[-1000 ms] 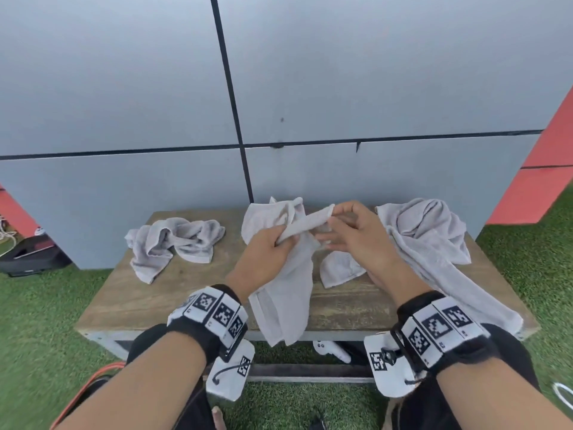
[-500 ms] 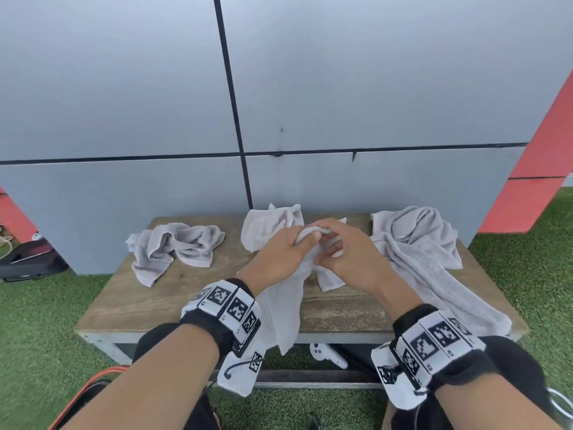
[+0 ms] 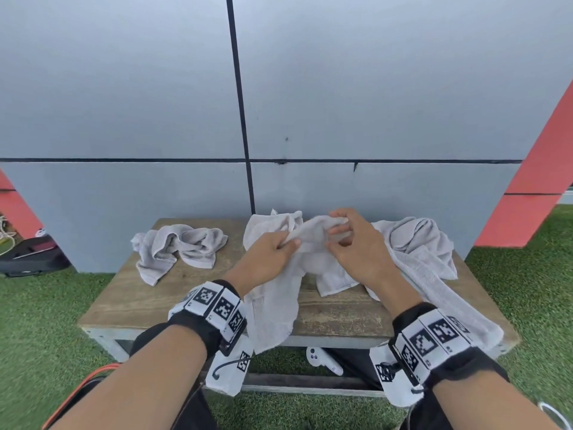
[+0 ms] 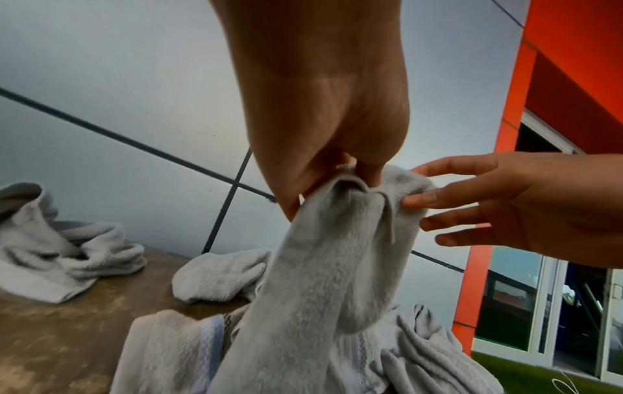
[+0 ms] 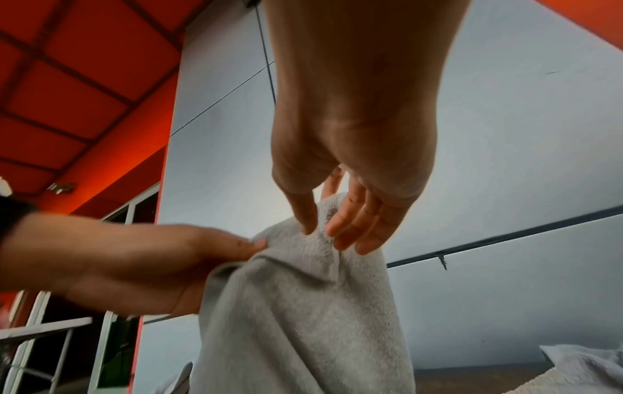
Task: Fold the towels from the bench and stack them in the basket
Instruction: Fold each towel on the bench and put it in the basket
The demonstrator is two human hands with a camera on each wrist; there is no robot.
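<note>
Grey terry cloth is bunched between both hands above the middle of the wooden bench (image 3: 130, 302). The left hand (image 3: 266, 259) pinches the top edge of the held towel (image 3: 276, 305), so that its length hangs free over the bench's front edge and can open out. The right hand (image 3: 356, 252) has its fingers (image 5: 350, 226) loosely spread, thumb and fingertips just nipping the same edge beside the left thumb, probably feeling for a corner before the first fold. Three towels show: the held one, a crumpled towel (image 3: 176, 246) at the left end, and a larger towel (image 3: 424, 259) draped off the right end. No basket is in view, and no towel looks folded yet
</note>
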